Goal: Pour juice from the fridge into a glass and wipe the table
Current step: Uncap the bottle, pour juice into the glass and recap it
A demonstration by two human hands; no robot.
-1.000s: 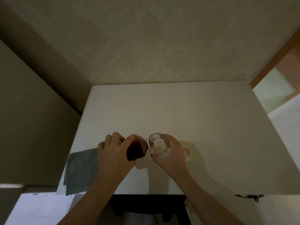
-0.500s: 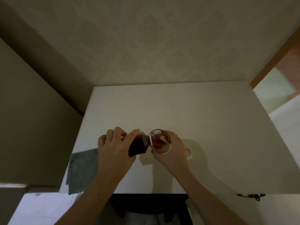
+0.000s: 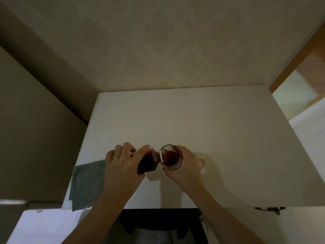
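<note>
A bottle of dark red juice [image 3: 148, 162] lies tilted to the right in my left hand [image 3: 123, 164], its mouth at the rim of a clear glass [image 3: 171, 157]. My right hand [image 3: 184, 166] grips the glass from the right side, holding it on the white table [image 3: 193, 120]. Dark juice fills much of the glass. My left fingers cover the bottle's rear part. A small white cap [image 3: 201, 162] rests on the table just right of my right hand.
A grey cloth [image 3: 88, 184] lies at the table's near left corner, hanging a little over the edge. A patterned wall rises behind the table. A doorway opens at the right. A dark latch [image 3: 270, 208] sits below the front edge.
The glass went from holding nothing to holding dark juice. The bottle has stayed tipped against its rim, and both hands have kept their grip and place.
</note>
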